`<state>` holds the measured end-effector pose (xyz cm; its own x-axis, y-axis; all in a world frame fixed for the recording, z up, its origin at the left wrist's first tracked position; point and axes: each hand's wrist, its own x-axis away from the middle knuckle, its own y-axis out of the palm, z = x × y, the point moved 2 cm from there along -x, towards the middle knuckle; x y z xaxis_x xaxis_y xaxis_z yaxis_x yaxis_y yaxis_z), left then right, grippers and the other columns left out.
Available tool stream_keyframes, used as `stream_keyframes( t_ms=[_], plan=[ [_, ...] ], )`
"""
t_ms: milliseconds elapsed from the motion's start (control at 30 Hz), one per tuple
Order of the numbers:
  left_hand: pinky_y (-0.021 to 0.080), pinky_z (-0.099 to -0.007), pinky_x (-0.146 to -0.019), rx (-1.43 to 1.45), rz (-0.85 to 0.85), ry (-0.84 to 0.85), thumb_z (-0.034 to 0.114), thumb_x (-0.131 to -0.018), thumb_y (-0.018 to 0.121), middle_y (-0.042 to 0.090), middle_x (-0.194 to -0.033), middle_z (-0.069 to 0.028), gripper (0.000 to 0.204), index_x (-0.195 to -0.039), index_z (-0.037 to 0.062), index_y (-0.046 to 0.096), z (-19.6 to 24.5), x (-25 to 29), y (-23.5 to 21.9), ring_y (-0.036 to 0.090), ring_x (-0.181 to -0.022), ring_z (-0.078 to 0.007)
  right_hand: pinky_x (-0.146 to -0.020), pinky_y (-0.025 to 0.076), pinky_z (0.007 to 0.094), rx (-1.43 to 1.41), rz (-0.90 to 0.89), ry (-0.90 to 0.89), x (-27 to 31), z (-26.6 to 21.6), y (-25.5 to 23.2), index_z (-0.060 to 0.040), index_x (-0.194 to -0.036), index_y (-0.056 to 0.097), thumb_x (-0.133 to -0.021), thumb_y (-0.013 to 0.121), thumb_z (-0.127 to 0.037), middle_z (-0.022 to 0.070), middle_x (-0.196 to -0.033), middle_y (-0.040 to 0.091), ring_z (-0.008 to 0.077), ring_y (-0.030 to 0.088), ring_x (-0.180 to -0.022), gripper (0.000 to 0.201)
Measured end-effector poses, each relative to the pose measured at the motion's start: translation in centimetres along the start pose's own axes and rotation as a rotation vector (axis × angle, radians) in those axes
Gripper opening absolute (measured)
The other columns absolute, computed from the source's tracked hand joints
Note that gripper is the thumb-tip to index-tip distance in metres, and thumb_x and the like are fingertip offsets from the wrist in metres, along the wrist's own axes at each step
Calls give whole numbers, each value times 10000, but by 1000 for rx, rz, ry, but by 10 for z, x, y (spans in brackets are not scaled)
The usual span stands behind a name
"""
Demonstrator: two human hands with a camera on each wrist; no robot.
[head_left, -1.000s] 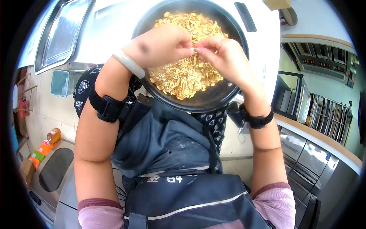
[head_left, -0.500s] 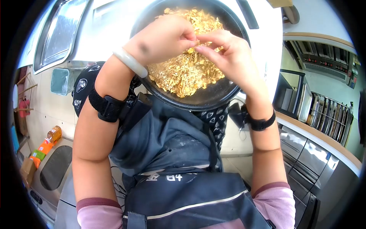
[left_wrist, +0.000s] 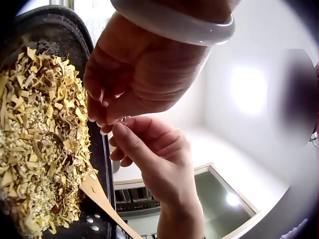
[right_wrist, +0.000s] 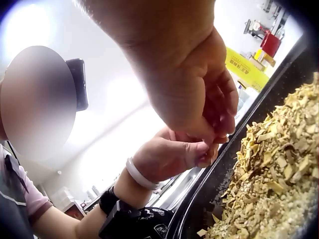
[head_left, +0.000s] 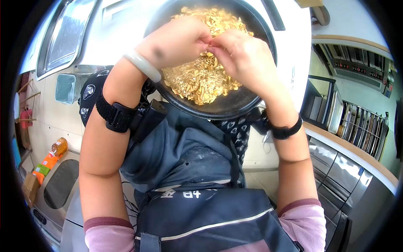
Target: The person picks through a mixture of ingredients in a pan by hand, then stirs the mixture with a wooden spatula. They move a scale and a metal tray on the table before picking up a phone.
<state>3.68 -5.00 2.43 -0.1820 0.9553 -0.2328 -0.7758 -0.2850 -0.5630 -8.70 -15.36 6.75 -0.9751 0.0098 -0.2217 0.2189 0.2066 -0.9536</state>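
Over a wide black pan [head_left: 235, 103] my two hands meet fingertip to fingertip. The pan holds a heap of dried yellow chips [head_left: 203, 92] mixed with pale grains [left_wrist: 35, 194]. My left hand [head_left: 178, 44], a pale bangle at its wrist, pinches with thumb and fingers at the upper left of the heap. From the other side my right hand [head_left: 247, 63] pinches at the same spot, thumb against forefinger. A small dried piece shows between the fingertips in the left wrist view, mostly hidden by them.
A wooden utensil handle [left_wrist: 107, 201] leans over the pan's edge. Left of the pan lies a metal tray [head_left: 63, 38]; a long dark object [head_left: 273, 14] lies on the white counter at right. Beyond stands a rack of trays [head_left: 361, 130]. Bottles and packs [head_left: 50, 159] sit lower left.
My right hand's thumb and forefinger, more spread half a second ago, have closed together and moved left against the left fingertips. The left hand has barely shifted.
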Motion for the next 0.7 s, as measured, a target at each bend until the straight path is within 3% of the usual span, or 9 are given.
stream_keyframes(
  t_ms=[100,167,300,367,433,467,700],
  plan=[
    [418,-274,-528,12,12,15,23,-777,618,557,-616,-116,107,-866,-36,628,6,0,-1,508,-545,-147,-578,489,409,-27,-18,50,-4,-3,-3,-68,-797,618,-750,589,-220,117,-715,609,296,614,-642,162],
    [406,-261,-521,28,119,-38,9,-779,603,544,-606,-99,162,-934,-18,641,12,-3,-4,500,-550,-113,-586,488,420,-44,-15,105,-7,-4,-3,-55,-775,617,-735,581,-215,130,-697,606,309,613,-646,169],
    [419,-230,-547,-93,122,-123,29,-804,602,567,-637,-77,201,-998,-1,644,29,-11,-12,517,-588,-80,-625,492,411,-173,12,359,-18,0,-2,-31,-681,612,-692,567,-220,156,-659,609,322,613,-655,195],
    [453,-351,-562,75,200,-229,-30,-695,541,584,-655,-207,212,-875,-28,652,40,-13,-18,574,-581,-300,-639,494,400,-235,30,447,-22,4,-1,-27,-653,609,-682,569,-226,159,-653,611,320,614,-654,205],
    [447,-365,-564,73,269,-162,-25,-673,506,571,-665,-237,289,-927,-34,643,39,-13,-18,569,-590,-333,-658,492,392,-253,86,477,-25,8,0,-23,-656,610,-670,576,-240,159,-640,608,313,615,-648,220],
    [447,-358,-560,88,278,-191,-24,-674,506,573,-664,-235,289,-928,-32,645,38,-13,-19,576,-589,-320,-576,439,274,-240,55,491,-26,9,0,13,-770,657,-710,640,-250,85,-604,594,139,554,-578,270],
    [445,-324,-555,127,317,-299,-23,-686,515,606,-684,-212,279,-928,-29,653,45,-13,-19,569,-565,-229,-566,429,257,-412,72,617,-27,12,-4,6,-773,668,-725,622,-219,50,-622,608,102,548,-595,234]
  ],
)
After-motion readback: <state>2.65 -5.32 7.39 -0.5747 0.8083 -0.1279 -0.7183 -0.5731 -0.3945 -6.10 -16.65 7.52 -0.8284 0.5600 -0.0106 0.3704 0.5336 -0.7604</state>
